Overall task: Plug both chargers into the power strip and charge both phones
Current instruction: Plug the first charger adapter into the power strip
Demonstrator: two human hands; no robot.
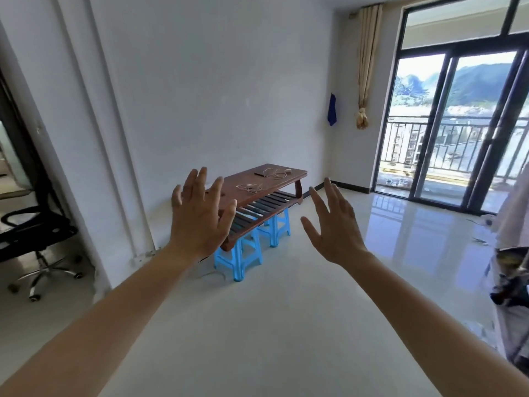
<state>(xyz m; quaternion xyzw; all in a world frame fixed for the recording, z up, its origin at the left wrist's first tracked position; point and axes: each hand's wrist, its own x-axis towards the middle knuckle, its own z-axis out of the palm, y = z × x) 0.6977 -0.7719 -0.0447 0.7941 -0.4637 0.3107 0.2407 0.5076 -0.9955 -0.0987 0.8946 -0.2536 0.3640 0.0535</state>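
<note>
A low reddish-brown wooden table (294, 171) stands against the far wall on blue plastic stools (239, 257). On its top lie a coiled white charger cable (251, 188) near the front and a second white cable with its plug (277, 173) at the back, beside a dark flat phone (260, 174). No power strip shows. My left hand (197, 216) and my right hand (335, 224) are raised in front of me, fingers spread, holding nothing, well short of the table. My left hand hides the table's near end.
A black office chair (34, 233) stands at the left in a doorway. Glass sliding doors (458, 133) to a balcony fill the right wall. Clutter lies at the right edge (512, 267). Glossy tiled floor (286, 310) stretches between me and the table.
</note>
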